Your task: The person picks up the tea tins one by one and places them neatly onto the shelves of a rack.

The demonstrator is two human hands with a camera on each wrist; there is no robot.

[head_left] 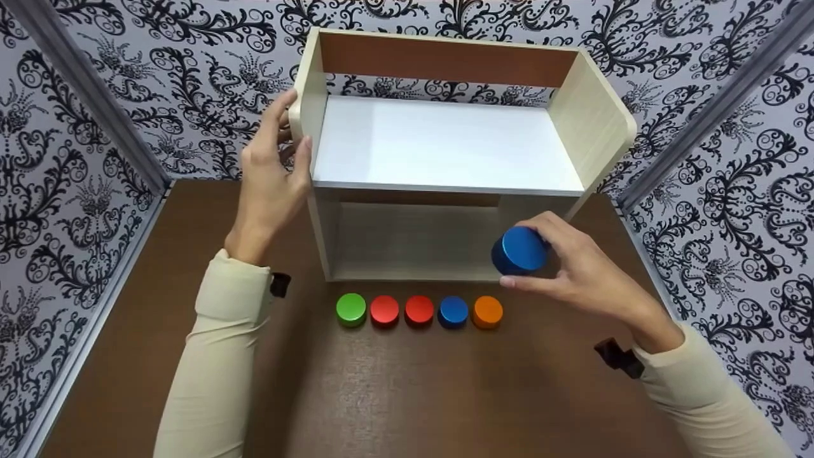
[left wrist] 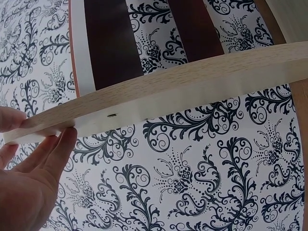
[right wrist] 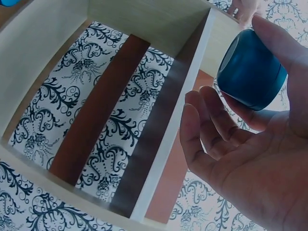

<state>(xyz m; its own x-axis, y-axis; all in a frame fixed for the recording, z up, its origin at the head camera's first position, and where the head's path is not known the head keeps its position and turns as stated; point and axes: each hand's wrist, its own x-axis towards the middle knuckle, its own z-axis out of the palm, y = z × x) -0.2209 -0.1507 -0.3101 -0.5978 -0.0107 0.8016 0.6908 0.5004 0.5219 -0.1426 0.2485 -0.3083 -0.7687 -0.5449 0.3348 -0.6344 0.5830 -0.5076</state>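
A pale wooden two-level shelf point(head_left: 445, 146) stands at the back of the brown table point(head_left: 407, 394). My left hand point(head_left: 273, 172) grips the front edge of its left side panel point(left wrist: 159, 91), thumb on the inner face. My right hand point(head_left: 572, 267) holds a blue cylinder point(head_left: 519, 250) in its fingertips, in front of the lower compartment's right end; the right wrist view shows the blue cylinder point(right wrist: 251, 70) pinched between thumb and fingers. In front of the shelf lie a green disc point(head_left: 351, 309), two red discs point(head_left: 385, 310), a blue disc point(head_left: 453, 311) and an orange disc point(head_left: 487, 312).
Black-and-white patterned walls point(head_left: 95, 159) close in the table on three sides. The shelf's upper board point(head_left: 439, 143) and lower compartment point(head_left: 413, 238) hold nothing. Bare brown tabletop lies in front of the row of discs.
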